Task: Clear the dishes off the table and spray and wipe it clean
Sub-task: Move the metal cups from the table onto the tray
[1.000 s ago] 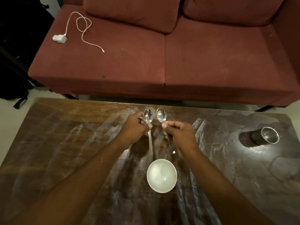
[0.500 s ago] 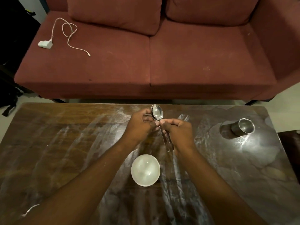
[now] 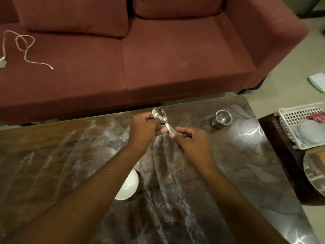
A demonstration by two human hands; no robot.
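Two steel spoons [image 3: 158,113] are stacked together above the far edge of the streaky dark table [image 3: 70,155]. My left hand [image 3: 144,131] grips them just below their bowls. My right hand [image 3: 191,143] pinches the handle ends, a small gap away from the left hand. A white bowl [image 3: 131,185] sits on the table nearer to me, partly hidden by my left forearm. A steel cup [image 3: 222,119] stands near the table's far right corner.
A maroon sofa [image 3: 175,59] runs along the table's far side, with a white charger cable [image 3: 24,44] on its seat. To the right, a low side table holds a white dish basket [image 3: 297,117] with dishes in it and a steel plate [image 3: 314,173].
Each hand held its own spoon; the two spoons are now stacked as one. My view has swung right, bringing the side table and basket into sight.
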